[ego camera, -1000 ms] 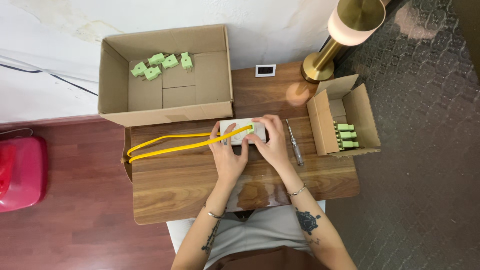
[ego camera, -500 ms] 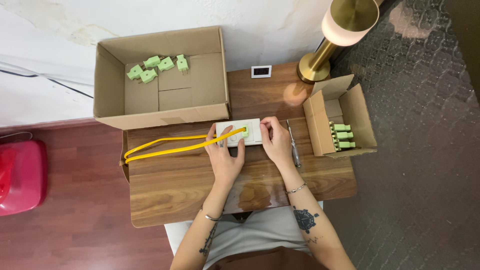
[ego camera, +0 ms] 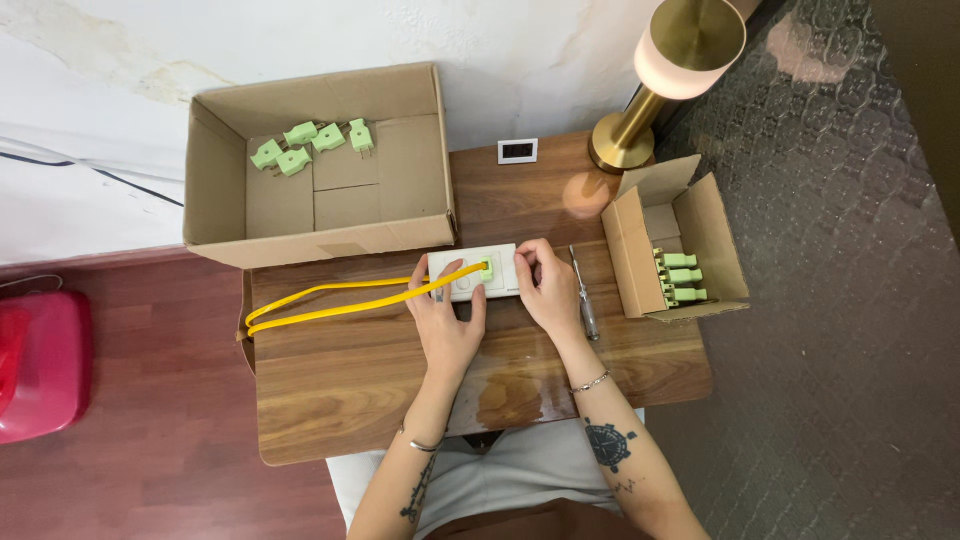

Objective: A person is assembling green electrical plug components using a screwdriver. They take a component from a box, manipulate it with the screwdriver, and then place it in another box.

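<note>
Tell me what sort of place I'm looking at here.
Probably a room at home used for piecework: a small wooden table against a plaster wall, a brass lamp, and cardboard boxes of green plugs.

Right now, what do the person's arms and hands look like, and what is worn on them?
Both forearms are bare, with no sleeves. The left hand has a thin bracelet at the wrist and a dark tattoo on the forearm. The right hand has a thin chain bracelet and a round, compass-like tattoo.
</note>
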